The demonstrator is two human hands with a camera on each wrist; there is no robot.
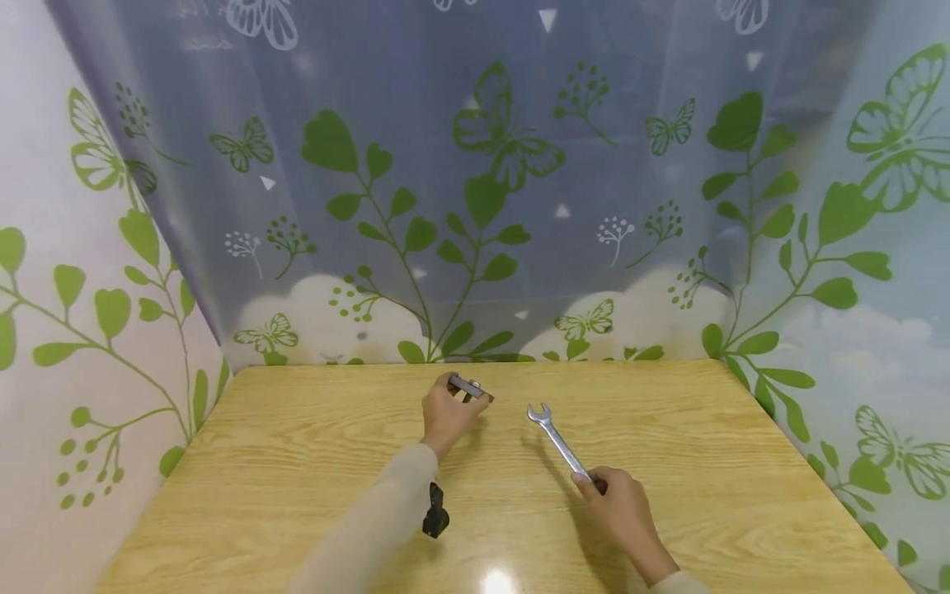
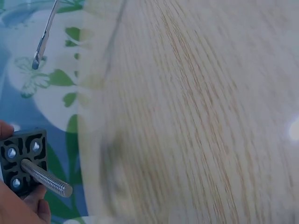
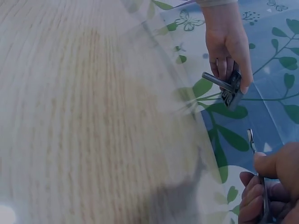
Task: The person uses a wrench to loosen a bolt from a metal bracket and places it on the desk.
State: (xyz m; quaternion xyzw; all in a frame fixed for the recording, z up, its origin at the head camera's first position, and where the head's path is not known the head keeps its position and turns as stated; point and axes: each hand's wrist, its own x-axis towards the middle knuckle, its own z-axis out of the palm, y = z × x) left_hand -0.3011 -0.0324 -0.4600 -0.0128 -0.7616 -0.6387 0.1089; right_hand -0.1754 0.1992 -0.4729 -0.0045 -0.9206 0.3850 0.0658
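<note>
1. Wrench [image 1: 562, 446] in right hand [image 1: 614, 505], folks: gripping low on the shank, curling fingers round it and laying a thumb along it, leaving the open-ended head free, apparently for reach and steering.
2. Over to the left hand [image 1: 453, 415]: pinching a dark square plate [image 2: 23, 151] by its edges between thumb and fingers, presumably avoiding covering its face.
3. Showing off a bare threaded rod [image 2: 48, 179], sticking out from that face well away from the fingers, likely thanks to the edge grip.
4. Holding both pieces above the wooden tabletop [image 1: 312, 437], casting shadows on it; presenting the plate near the far edge, before the printed curtain [image 1: 401, 82].
5. Aiming the wrench head away from the body, over to the right of the plate and apart from it, perhaps giving each hand its own room.
6. Missing one detail: hiding some left fingertips behind the plate, so not revealing how firmly pressing.
</note>
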